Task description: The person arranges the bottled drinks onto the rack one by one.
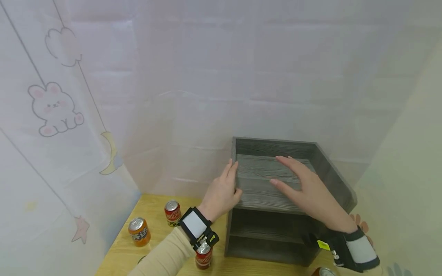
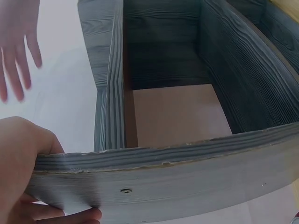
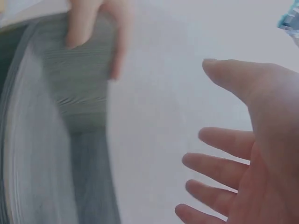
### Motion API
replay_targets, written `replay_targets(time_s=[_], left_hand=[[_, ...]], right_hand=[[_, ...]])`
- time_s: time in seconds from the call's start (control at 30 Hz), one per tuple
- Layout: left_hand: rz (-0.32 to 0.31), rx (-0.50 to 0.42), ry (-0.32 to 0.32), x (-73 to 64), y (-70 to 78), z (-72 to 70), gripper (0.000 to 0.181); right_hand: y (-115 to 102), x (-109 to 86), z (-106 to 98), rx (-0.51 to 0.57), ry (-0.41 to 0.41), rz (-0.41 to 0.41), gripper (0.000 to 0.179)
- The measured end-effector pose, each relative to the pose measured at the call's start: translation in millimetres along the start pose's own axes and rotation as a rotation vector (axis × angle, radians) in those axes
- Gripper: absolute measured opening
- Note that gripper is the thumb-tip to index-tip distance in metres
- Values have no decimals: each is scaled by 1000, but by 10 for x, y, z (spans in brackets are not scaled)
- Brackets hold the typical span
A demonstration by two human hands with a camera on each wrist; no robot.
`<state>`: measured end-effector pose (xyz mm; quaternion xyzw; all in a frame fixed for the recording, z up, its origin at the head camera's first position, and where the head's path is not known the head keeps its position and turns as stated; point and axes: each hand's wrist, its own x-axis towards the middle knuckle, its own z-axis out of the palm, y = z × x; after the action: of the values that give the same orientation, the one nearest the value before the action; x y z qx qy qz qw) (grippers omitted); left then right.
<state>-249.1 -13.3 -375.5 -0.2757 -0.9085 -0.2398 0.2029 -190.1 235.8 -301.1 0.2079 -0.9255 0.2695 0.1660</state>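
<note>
A dark grey wood-grain shelf unit [image 1: 272, 205] stands on the table, with a shallow tray-like top and a compartment below. At its left side is my left hand [image 1: 221, 193]. In the left wrist view that hand [image 2: 23, 163] grips the side panel [image 2: 163, 179], thumb on one face and fingers on the other. My right hand [image 1: 312, 193] hovers over the top of the unit in the head view, fingers spread. The right wrist view shows this hand [image 3: 266, 140] apart from the shelf unit [image 3: 88, 112], holding nothing.
On the wooden table [image 1: 117, 249] are an orange soda can [image 1: 139, 232], a red can [image 1: 172, 214] behind it, and another red can [image 1: 203, 257] partly behind my left wrist. A further can [image 1: 324, 272] shows at the bottom right. Pale sheets [image 1: 193, 96] hang behind.
</note>
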Motion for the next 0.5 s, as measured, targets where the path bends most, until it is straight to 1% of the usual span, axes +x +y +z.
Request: replay_targets(time_s=[0.13, 0.2, 0.4, 0.5], left_hand=[[22, -29, 34, -12, 28, 16, 79], [28, -39, 40, -18, 42, 16, 79], [14, -67, 24, -28, 65, 21, 80], [10, -72, 23, -29, 62, 25, 80]], right_hand=[[-101, -241, -106, 46, 83, -30, 68], [-144, -361, -159, 55, 126, -25, 70], [-174, -690, -320, 66, 251, 34, 73], [-153, -833, -369, 72, 275, 80, 72]])
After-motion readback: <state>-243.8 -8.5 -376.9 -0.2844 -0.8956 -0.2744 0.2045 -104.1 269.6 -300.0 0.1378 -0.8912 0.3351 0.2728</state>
